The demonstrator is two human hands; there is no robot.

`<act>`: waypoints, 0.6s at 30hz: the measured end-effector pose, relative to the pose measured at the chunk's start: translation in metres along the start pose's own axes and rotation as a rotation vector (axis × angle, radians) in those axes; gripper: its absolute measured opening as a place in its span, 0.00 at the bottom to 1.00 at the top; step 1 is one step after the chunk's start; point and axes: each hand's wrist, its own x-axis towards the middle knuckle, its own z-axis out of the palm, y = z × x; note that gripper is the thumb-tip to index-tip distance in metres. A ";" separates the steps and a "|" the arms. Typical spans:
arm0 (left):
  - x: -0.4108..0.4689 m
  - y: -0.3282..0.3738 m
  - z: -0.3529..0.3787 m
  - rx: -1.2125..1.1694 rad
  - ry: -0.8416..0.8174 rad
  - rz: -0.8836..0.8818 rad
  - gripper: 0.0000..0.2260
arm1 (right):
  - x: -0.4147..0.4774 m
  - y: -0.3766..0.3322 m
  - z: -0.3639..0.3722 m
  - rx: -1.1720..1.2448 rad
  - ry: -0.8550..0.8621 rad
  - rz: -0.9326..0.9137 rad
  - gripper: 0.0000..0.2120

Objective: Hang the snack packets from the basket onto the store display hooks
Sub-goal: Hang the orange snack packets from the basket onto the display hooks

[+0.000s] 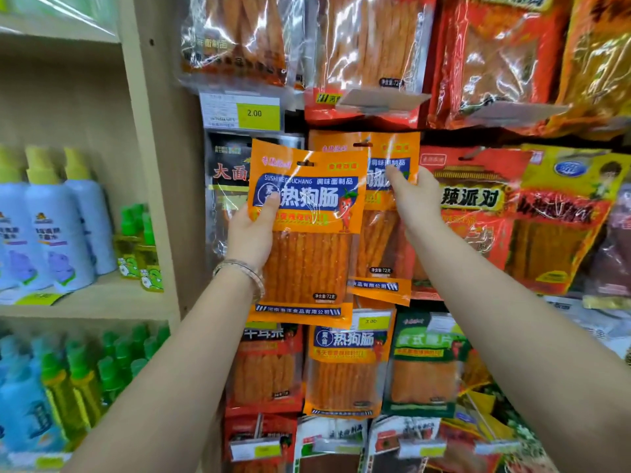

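Note:
My left hand (251,230) grips an orange snack packet (307,233) by its left edge, thumb across the blue label, and holds it upright in front of the display. Its hang hole at the top is free of any hook. Just behind and to the right hangs a matching orange packet (386,213) on a hook (362,144). My right hand (415,196) holds that hanging packet by its right side, fingers on the front of its upper part. The basket is out of view.
Rows of red, orange and yellow snack packets (478,213) hang above, below and to the right. A yellow price tag (258,114) marked 2.00 sits above the held packet. A wooden shelf unit (150,165) with spray bottles (58,230) stands to the left.

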 end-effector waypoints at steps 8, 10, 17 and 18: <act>-0.006 0.000 0.011 -0.001 -0.033 -0.001 0.13 | -0.012 0.009 -0.008 -0.244 0.190 -0.165 0.32; -0.011 0.002 0.017 0.006 -0.041 0.006 0.12 | -0.022 0.007 -0.007 -0.230 0.196 -0.284 0.20; -0.024 0.016 0.039 0.068 -0.087 0.024 0.24 | -0.031 -0.005 -0.002 0.220 -0.081 -0.047 0.17; -0.024 0.020 0.041 0.083 -0.105 0.053 0.20 | -0.028 -0.006 -0.002 0.193 -0.088 -0.066 0.15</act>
